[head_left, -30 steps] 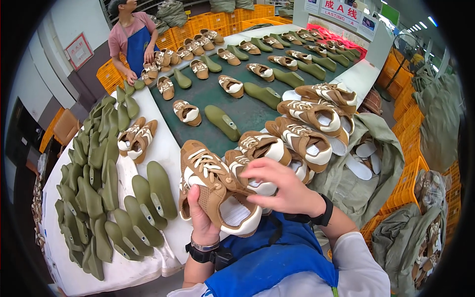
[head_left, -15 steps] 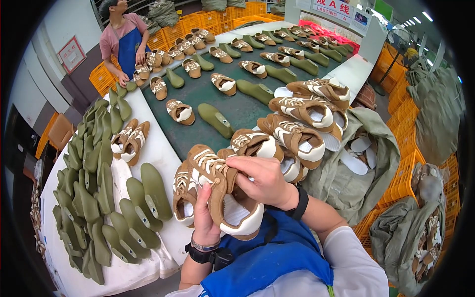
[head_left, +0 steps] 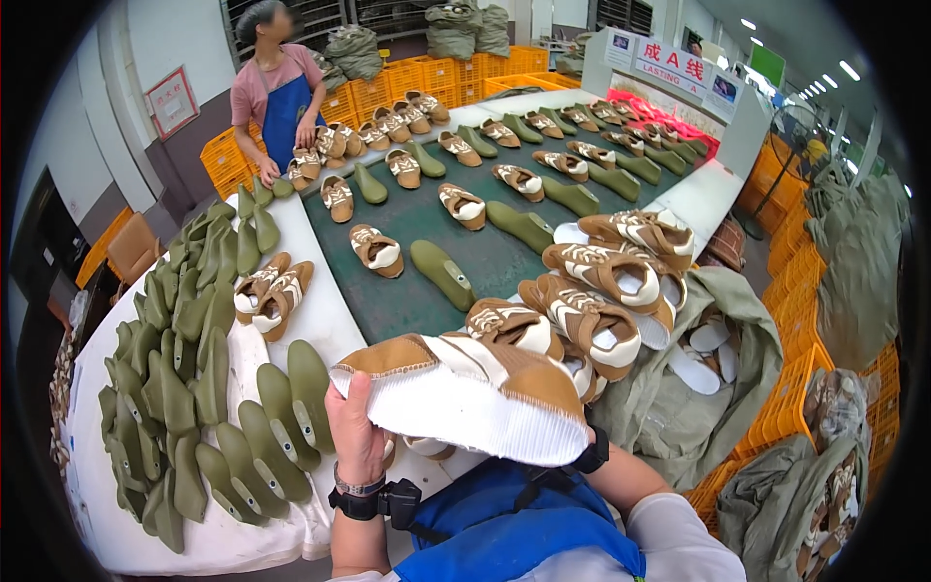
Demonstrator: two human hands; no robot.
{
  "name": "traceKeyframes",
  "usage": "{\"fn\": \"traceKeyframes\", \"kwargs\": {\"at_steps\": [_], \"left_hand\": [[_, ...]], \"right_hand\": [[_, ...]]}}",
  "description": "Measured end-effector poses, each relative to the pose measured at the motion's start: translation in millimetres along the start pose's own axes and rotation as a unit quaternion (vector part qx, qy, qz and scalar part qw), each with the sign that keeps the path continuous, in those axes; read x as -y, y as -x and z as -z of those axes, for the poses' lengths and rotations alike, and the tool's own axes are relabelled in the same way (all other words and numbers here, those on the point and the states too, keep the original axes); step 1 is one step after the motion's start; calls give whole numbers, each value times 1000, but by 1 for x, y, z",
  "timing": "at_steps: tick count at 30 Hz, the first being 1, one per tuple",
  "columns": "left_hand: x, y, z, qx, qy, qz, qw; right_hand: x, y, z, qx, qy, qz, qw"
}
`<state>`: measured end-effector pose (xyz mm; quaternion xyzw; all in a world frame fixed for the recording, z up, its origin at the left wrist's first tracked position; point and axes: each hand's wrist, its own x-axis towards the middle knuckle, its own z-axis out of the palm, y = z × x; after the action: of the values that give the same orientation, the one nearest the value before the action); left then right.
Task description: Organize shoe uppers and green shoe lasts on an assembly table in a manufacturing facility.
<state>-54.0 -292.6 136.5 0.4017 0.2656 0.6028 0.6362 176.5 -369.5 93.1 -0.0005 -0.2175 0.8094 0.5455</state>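
Observation:
A brown-and-white sneaker upper [head_left: 485, 403] is tipped on its side close in front of me, its white stitched bottom facing up at me. My left hand [head_left: 355, 432] grips one end, with the thumb against the brown edge. Behind the other end my right hand is hidden; only the forearm and its black wristband [head_left: 595, 452] show. Just beyond the held upper stand several more brown sneaker uppers [head_left: 596, 325], bunched on the table's near right side. Parts of other uppers peek out beneath the one I hold.
Green shoe lasts [head_left: 160, 388] cover the white tabletop on the left, near a pair of uppers [head_left: 274, 296]. Rows of uppers and lasts line the green conveyor [head_left: 339, 281]. A cloth sack [head_left: 669, 427] and orange crates [head_left: 800, 339] flank my right. A co-worker [head_left: 276, 92] stands far left.
The sneaker upper has been turned from laces-up to white-bottom-up. My right hand has left its laces and gone behind it. My view has tilted up slightly.

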Motion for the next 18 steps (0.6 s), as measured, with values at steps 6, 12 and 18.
{"fn": "traceKeyframes", "kwargs": {"at_steps": [6,12,18], "left_hand": [[-6,2,19,-129,-59,5,990],[-38,31,-3,-69,-348,-172,919],[-70,54,5,57,-442,-207,871]], "right_hand": [[8,2,2,-199,219,-6,955],[14,11,-40,-172,185,-40,967],[1,28,-60,-129,259,-17,957]]}}
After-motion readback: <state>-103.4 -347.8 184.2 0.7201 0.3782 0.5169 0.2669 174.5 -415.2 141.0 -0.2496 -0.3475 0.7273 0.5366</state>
